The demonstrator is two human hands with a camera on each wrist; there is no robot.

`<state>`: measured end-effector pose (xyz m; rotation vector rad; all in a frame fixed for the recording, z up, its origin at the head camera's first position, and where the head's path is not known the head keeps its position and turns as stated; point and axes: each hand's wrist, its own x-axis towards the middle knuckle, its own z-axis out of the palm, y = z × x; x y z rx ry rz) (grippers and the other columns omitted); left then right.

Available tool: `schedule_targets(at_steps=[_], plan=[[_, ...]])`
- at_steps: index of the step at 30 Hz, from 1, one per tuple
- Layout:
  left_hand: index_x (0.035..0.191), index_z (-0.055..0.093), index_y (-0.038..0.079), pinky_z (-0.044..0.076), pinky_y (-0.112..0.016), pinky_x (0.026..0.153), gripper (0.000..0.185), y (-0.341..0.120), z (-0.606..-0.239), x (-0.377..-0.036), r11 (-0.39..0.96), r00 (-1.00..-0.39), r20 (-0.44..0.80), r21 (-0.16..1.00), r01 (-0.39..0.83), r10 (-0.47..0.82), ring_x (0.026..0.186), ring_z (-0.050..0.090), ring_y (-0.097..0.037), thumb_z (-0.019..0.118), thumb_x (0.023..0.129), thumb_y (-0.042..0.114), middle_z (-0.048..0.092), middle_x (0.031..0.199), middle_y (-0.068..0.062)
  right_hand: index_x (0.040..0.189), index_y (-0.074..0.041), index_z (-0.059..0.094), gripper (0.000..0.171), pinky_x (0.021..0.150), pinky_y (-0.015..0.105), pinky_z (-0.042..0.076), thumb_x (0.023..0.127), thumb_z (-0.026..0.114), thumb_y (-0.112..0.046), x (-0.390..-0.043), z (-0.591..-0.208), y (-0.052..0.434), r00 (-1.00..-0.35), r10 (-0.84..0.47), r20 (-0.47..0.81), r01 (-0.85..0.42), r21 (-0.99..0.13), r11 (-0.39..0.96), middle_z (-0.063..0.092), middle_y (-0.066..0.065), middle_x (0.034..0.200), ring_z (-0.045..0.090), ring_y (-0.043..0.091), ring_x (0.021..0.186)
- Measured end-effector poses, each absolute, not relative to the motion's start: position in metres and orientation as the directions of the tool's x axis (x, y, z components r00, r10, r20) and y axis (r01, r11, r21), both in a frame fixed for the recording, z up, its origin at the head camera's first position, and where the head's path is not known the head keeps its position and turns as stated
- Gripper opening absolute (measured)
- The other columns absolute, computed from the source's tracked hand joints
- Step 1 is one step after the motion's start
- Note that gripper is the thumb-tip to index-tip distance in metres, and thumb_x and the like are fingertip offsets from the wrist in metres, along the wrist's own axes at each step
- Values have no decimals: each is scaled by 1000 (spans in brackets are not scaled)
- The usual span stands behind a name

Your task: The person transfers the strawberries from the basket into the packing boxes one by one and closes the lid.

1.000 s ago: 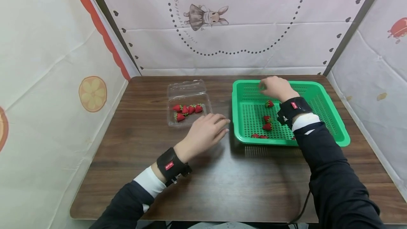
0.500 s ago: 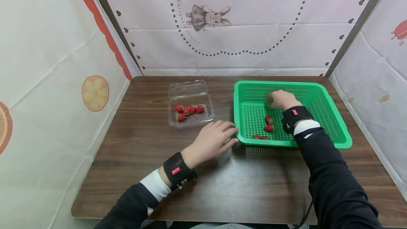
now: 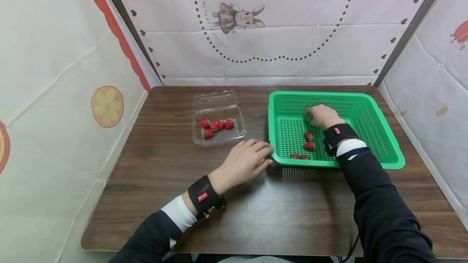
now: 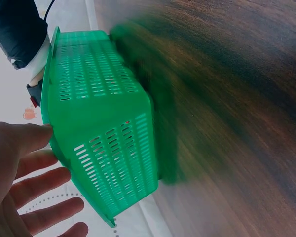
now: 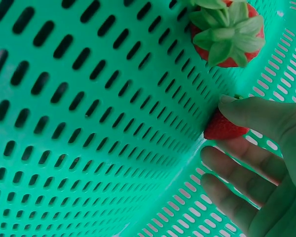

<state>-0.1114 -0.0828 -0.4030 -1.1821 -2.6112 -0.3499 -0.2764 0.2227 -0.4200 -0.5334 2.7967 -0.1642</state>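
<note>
Right hand: your grip pinches a strawberry low in the green basket, near its far wall.
Left hand: fingers relaxed, touching the basket's near-left corner.
Risk: a loose pinch could drop the berry; squeezing could bruise it.

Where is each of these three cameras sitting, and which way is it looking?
Head: worn on the person's head, looking forward and down at the table, green basket and clear box; both hands and sleeves show.
Left wrist: on the left wrist, facing the basket's outer wall; the left hand shows with fingers spread.
Right wrist: on the right wrist, inside the basket; the right hand pinches a strawberry.
Shared: all three views show the green basket.
</note>
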Motion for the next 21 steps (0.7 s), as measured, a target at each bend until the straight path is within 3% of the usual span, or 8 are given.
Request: schedule_targets(at_steps=[12, 21], plan=[[132, 67, 12, 51, -36, 96, 37, -82, -403, -110, 639, -637, 319, 111, 761, 702, 114, 61, -21, 62, 101, 34, 67, 127, -3, 128, -1, 65, 34, 81, 55, 54, 94, 68, -7, -273, -422, 224, -895, -374, -242, -346, -151, 926, 65, 24, 122, 64, 40, 103], [130, 67, 13, 50, -36, 98, 36, -87, -399, -110, 654, -653, 334, 128, 746, 680, 115, 61, -21, 65, 100, 31, 67, 127, -4, 122, -3, 67, 30, 76, 53, 55, 93, 71, -8, -272, -406, 215, -898, -411, -157, -391, -141, 909, 68, 20, 112, 66, 37, 95]])
